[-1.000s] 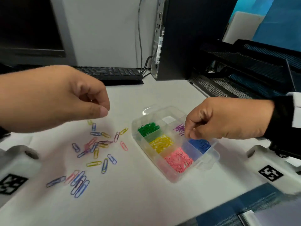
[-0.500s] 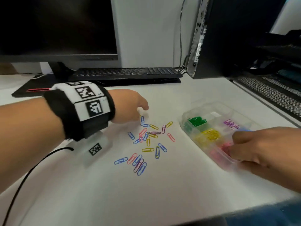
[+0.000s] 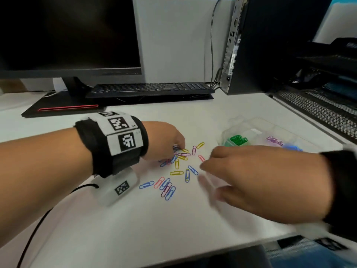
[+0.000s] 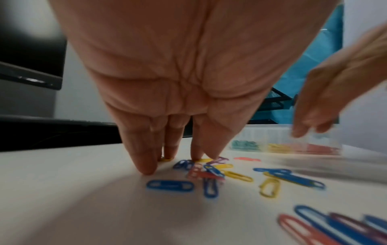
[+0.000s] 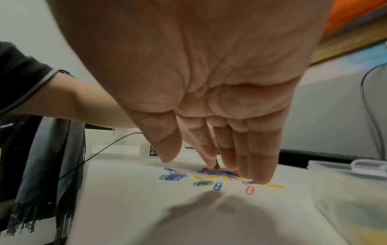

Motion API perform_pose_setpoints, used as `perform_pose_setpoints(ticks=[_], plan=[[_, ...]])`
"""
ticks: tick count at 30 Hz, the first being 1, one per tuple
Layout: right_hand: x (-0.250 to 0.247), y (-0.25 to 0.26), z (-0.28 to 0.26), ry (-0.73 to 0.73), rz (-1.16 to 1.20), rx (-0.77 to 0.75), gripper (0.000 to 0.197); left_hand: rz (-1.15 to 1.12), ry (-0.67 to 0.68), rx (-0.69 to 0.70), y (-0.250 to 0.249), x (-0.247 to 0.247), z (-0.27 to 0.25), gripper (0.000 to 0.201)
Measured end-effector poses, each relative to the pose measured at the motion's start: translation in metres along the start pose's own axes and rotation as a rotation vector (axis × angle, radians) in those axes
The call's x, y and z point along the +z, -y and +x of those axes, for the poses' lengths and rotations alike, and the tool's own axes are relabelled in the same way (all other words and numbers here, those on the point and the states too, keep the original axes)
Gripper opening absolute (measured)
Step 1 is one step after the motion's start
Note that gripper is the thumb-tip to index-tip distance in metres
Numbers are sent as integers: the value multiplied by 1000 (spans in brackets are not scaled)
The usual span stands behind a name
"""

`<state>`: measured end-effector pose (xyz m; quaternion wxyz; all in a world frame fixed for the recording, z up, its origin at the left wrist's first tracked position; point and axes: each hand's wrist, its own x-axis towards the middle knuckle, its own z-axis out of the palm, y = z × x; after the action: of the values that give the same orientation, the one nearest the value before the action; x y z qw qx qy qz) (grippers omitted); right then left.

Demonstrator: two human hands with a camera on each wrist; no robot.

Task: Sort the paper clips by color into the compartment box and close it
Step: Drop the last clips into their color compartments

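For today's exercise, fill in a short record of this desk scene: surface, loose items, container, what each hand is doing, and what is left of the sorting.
surface: white desk
loose items: blue, yellow, pink and purple clips scattered on the desk
container: clear box, lid open, right of the clips; green, purple and blue clips show inside
left hand: straight fingertips down on the far edge of the pile
right hand: fingers extended above the clips, blurred, holding nothing
remaining: many clips unsorted, box not closed
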<state>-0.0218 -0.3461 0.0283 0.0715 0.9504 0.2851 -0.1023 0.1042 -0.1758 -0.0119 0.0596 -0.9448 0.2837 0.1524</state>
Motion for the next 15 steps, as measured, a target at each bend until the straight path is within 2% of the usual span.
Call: perform_pose_setpoints(ticks=[2, 7, 9, 11, 13, 15], plan=[[5, -4, 21, -3, 23, 13, 22, -34, 6, 28, -2, 2, -7, 40], [11, -21, 73, 48, 14, 86, 22, -326, -55, 29, 7, 0, -33, 33], [13, -23, 89, 98, 26, 113, 24, -299, -96, -4, 15, 3, -39, 31], [16, -23, 100, 130, 40, 117, 24, -173, -122, -49, 23, 7, -44, 31], [18, -18, 103, 151, 33, 90, 22, -87, -98, -88, 28, 12, -51, 35], [20, -8, 99, 154, 40, 47, 16, -98, -54, -104, 29, 18, -60, 41]])
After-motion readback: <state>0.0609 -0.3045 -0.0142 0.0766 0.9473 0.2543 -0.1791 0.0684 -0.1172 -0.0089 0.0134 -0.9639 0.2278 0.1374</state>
